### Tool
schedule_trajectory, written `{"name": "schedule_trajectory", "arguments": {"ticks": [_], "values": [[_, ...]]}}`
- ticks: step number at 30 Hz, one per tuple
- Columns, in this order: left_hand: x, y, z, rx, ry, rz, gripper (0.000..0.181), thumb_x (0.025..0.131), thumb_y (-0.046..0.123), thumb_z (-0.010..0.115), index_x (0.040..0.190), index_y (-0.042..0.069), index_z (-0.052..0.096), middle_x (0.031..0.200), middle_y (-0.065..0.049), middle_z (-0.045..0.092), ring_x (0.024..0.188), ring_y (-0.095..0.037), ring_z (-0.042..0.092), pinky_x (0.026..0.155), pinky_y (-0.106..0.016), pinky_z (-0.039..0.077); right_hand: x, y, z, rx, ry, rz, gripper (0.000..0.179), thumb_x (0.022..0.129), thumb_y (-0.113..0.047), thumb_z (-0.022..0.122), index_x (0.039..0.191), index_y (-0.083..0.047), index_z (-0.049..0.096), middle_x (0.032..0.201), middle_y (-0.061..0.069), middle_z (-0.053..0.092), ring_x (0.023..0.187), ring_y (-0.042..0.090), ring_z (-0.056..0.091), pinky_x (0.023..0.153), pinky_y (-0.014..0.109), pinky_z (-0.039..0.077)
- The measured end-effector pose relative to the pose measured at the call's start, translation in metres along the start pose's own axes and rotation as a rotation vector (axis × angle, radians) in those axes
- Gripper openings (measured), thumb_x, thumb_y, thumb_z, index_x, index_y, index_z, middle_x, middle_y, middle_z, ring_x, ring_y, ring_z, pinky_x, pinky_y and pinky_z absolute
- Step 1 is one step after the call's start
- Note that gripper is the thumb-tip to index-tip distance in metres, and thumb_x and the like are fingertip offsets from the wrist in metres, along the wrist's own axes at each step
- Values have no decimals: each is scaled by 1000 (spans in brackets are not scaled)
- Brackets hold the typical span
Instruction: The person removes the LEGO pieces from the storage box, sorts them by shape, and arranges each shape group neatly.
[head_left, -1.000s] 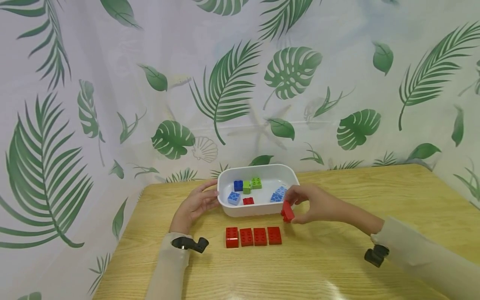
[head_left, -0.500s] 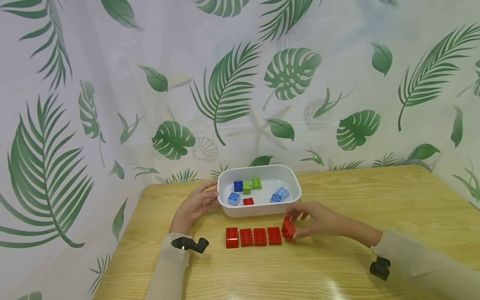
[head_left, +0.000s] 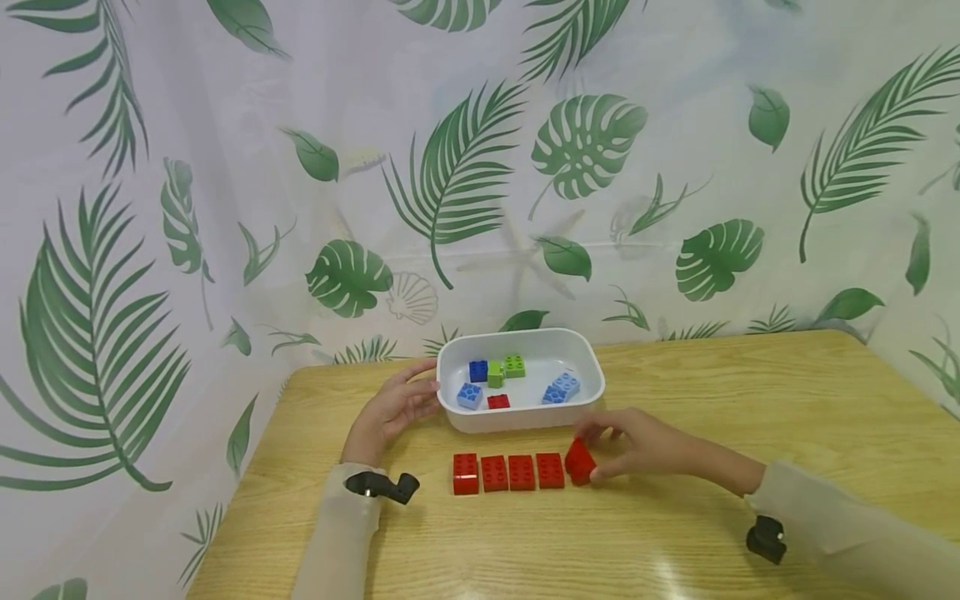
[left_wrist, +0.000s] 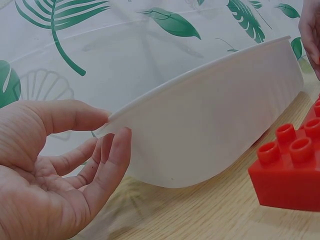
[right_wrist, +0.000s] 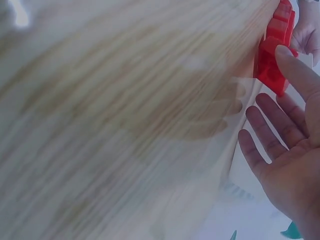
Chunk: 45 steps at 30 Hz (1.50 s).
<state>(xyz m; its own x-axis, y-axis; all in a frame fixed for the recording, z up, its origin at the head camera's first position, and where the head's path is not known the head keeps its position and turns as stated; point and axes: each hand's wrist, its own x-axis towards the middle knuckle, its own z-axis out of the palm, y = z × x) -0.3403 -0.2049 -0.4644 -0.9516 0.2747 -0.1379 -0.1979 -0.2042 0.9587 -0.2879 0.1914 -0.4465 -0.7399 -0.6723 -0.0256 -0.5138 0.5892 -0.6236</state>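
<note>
My left hand (head_left: 393, 412) grips the left end of a white plastic tub (head_left: 517, 419); in the left wrist view thumb and fingertips meet at its rim and outer wall. My right hand (head_left: 637, 446) pinches a red toy building brick (head_left: 580, 463) between thumb and fingers, tilted, at the right end of a row of red bricks (head_left: 521, 472). The leftmost brick (head_left: 465, 475) looks taller than the others. In the right wrist view the thumb lies on the held brick (right_wrist: 272, 70), while the other fingers stay spread. Whether it touches the table is unclear.
Inside the tub lie a dark blue brick (head_left: 478, 371), light blue bricks (head_left: 470, 396), green bricks (head_left: 513, 365) and a red brick (head_left: 498, 402). All stands on a wooden table (head_left: 675, 533). A leaf-patterned sheet (head_left: 637, 283) hangs behind the table.
My right hand has brought the red brick from the tub's front right corner down towards me, to the row's right end, and tilted it there. My left hand has stayed at the tub.
</note>
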Motion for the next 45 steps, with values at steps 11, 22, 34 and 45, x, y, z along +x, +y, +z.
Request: {"name": "schedule_trajectory", "arguments": {"ticks": [11, 22, 34, 45], "values": [[4, 2, 1, 4, 49, -57, 57, 100, -2, 57, 154, 4, 39, 149, -22, 53, 104, -14, 70, 85, -28, 61, -5, 1, -2, -93, 26, -43, 51, 79, -37, 87, 118, -12, 67, 112, -6, 71, 108, 22, 65, 96, 49, 55], [1, 2, 2, 6, 47, -47, 57, 99, -2, 57, 153, 4, 40, 148, -21, 54, 105, -15, 70, 85, -30, 61, -7, -4, 4, -215, 61, -63, 50, 76, -38, 88, 113, -14, 66, 109, -9, 68, 103, 13, 62, 96, 39, 56], [2, 2, 1, 16, 49, -46, 57, 100, -1, 58, 153, 5, 40, 151, -23, 51, 105, -15, 70, 85, -29, 61, -5, -12, 8, -311, 59, -85, 47, 73, -37, 88, 108, -16, 65, 99, -12, 61, 89, 6, 52, 81, 29, 53], [5, 0, -1, 17, 51, -47, 56, 99, 1, 60, 152, 7, 43, 147, -20, 56, 105, -15, 71, 89, -32, 61, -2, -18, 8, -324, 47, -58, 45, 72, -38, 89, 105, -19, 65, 101, -9, 58, 89, 8, 52, 80, 29, 53]]}}
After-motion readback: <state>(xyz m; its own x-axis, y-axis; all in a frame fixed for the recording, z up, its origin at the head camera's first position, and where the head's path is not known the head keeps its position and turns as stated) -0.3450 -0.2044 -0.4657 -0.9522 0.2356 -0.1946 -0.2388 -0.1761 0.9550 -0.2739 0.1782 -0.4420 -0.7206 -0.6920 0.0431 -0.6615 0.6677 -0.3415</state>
